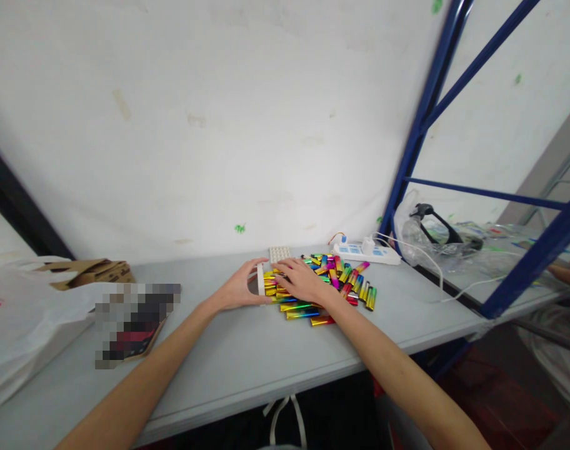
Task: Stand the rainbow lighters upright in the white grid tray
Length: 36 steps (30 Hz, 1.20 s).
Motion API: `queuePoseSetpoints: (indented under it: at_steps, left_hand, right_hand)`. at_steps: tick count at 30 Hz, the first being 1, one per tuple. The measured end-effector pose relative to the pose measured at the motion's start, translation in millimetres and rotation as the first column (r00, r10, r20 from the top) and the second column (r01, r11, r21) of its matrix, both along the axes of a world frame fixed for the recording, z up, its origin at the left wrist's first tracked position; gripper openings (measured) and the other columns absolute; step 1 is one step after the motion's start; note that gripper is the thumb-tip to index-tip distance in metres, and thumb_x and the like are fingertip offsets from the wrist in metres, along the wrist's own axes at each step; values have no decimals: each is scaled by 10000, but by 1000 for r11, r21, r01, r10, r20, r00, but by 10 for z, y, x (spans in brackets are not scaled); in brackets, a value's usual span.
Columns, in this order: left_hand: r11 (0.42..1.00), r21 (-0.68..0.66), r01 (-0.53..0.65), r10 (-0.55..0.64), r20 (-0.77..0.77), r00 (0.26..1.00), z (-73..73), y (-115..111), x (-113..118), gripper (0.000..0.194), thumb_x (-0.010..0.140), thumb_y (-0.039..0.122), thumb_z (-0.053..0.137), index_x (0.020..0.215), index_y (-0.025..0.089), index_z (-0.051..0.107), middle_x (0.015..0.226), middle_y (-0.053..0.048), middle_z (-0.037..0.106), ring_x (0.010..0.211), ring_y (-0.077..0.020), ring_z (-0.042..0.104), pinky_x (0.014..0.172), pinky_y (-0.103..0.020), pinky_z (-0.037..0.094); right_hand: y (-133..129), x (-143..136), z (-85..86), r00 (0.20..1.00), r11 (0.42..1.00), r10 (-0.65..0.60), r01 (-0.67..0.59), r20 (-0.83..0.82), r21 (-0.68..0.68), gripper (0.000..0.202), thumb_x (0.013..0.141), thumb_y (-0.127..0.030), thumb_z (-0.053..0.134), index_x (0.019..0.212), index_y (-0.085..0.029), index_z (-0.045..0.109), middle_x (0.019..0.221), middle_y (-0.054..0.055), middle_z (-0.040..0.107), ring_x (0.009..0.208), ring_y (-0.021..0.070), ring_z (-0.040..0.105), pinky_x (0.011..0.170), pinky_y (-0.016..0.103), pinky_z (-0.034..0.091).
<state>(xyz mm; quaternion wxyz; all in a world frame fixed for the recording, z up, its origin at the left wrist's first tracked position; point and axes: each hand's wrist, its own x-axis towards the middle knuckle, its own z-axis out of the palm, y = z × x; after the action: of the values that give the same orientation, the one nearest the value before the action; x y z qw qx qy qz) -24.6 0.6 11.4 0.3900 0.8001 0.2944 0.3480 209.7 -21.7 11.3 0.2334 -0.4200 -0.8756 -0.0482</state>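
Observation:
Many shiny multicoloured cylinders [299, 314] lie in a loose pile on the grey table [247, 362]. My left hand [242, 289] grips a narrow white piece [261, 279] between thumb and fingers, at the left end of a row of gold-ended cylinders. My right hand [301, 279] rests palm down on the cylinders just right of that piece, its fingers spread and pointing left. Behind my hands, near the wall, sits a white tray with a grid of holes [279, 254]; its front part is hidden.
A white power strip [367, 252] with cables lies behind the pile. At the left are a white plastic bag [27, 325], cardboard [92, 273] and a pixelated item [137, 322]. A blue metal frame [414, 144] stands right; beyond it show plastic wrapping and another person's hand [569, 273].

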Motion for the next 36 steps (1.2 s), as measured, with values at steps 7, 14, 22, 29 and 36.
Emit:
queuePoseSetpoints:
  at_steps: [7, 14, 22, 29, 36]
  left_hand:
    - [1000, 17, -13, 13, -12, 1000, 21, -10, 27, 963, 596, 360, 934, 1425, 247, 457, 1513, -145, 459, 1389, -346, 482, 1183, -546, 384]
    - [997, -70, 28, -35, -91, 995, 102, 31, -89, 1001, 604, 379, 921, 1451, 280, 396, 1505, -127, 484, 1374, -336, 509, 1127, -524, 459]
    - [998, -56, 13, -18, -92, 996, 94, 49, -101, 1005, 595, 390, 916, 1438, 275, 383, 1456, -133, 525, 1340, -333, 541, 1088, -505, 496]
    - [994, -65, -84, 75, -125, 989, 94, 203, -314, 996, 629, 450, 881, 1433, 265, 323, 1369, -128, 590, 1256, -303, 607, 1020, -475, 545]
    - [917, 191, -351, 390, -236, 890, 19, 363, -477, 1019, 699, 642, 776, 1489, 184, 324, 1520, -192, 469, 1367, -345, 510, 1156, -498, 404]
  right_hand:
    - [-69, -205, 36, 993, 993, 121, -121, -3, -9, 257, 968, -205, 582, 1178, -108, 696, 1191, 149, 708, 1099, 230, 645, 1008, 351, 450]
    - [-82, -93, 120, 990, 991, 135, -136, -51, -12, 255, 981, -230, 576, 1184, -127, 692, 1153, 131, 721, 1078, 219, 650, 975, 329, 461]
    - [-61, -153, 72, 985, 981, 171, -170, -1, -88, 177, 978, -204, 579, 960, -144, 744, 955, 97, 739, 914, 198, 666, 859, 303, 468]
    - [-40, -110, 85, 982, 982, 182, -184, -43, -46, 265, 1031, -298, 511, 1125, -153, 712, 1140, 118, 725, 1092, 208, 645, 989, 327, 451]
    - [-15, -90, 26, 998, 998, 45, -43, 39, -51, 421, 1058, -455, 426, 1305, -190, 642, 1420, 138, 591, 1318, 243, 524, 1126, 435, 348]
